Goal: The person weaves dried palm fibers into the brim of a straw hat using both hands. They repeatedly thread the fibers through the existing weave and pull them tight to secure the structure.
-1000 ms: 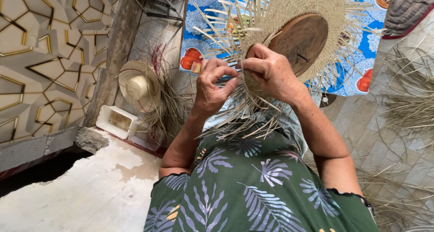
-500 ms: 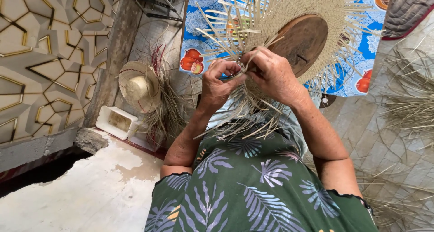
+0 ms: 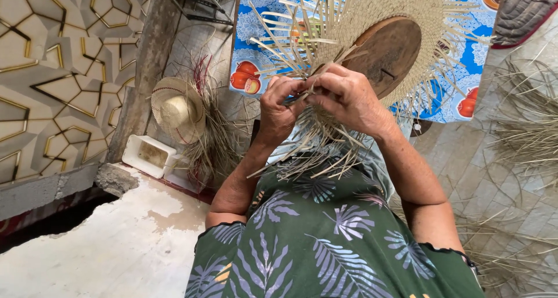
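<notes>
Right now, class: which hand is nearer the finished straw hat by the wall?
Left. The left hand lies on the side toward the finished hat; the right hand is farther off, across the weaving.

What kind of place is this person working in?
Probably a home straw-weaving spot, perhaps a courtyard. Both hands plait an unfinished straw hat over a round wooden block; a finished straw hat leans on the wall, and loose straw litters the tiled floor.

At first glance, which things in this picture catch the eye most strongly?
In the centre, the left hand and right hand pinch straw strips at the edge of a half-woven hat on a round wooden block. A finished straw hat leans at the left wall.
</notes>
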